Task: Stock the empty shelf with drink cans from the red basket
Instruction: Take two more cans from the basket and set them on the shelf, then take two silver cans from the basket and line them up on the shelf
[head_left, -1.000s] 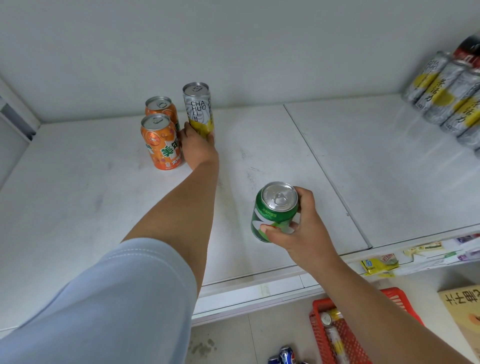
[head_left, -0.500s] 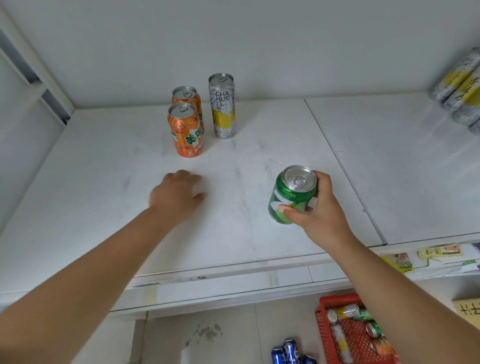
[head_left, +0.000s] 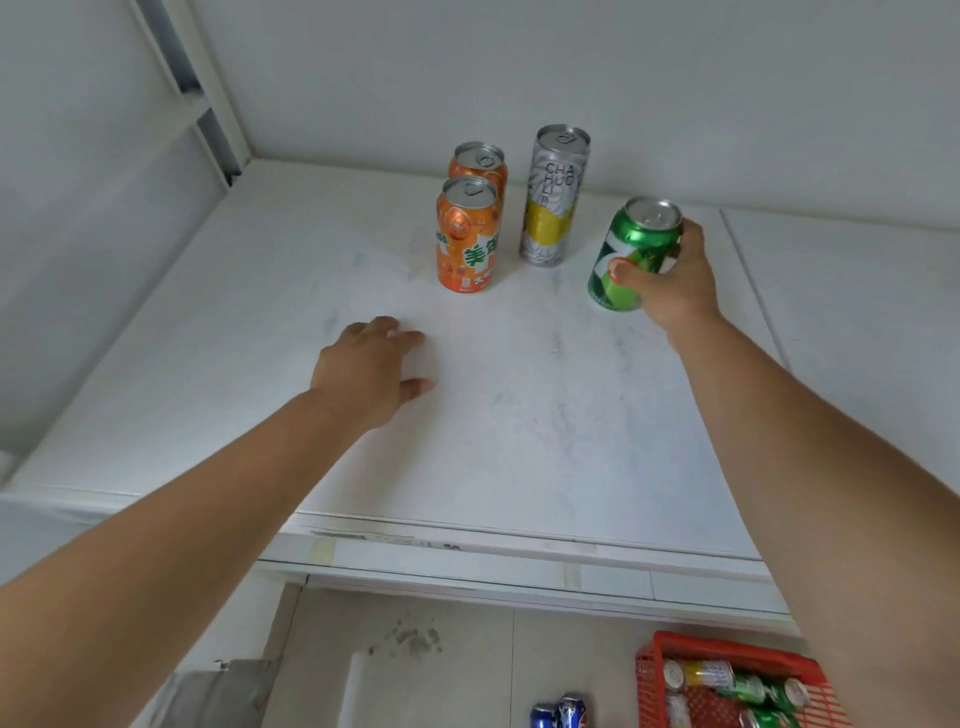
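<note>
Right hand (head_left: 675, 288) grips green can (head_left: 631, 257), tilted, upper right; base probably off shelf (head_left: 545, 441). Level it, seat beside silver can (head_left: 553, 200). Left hand (head_left: 371, 374) open, holds nothing.

White shelf (head_left: 519, 441) with drink cans grouped toward its back edge

Two orange cans (head_left: 466, 236) are stood one behind the other, a tall silver-and-yellow can (head_left: 553, 197) just beside them; blue cans (head_left: 558, 714) and a red basket (head_left: 654, 675) are set on the floor (head_left: 441, 665)

Shelf (head_left: 519, 441) front and left bare; orange cans (head_left: 466, 236) and tall silver can (head_left: 553, 200) block back-centre.
</note>
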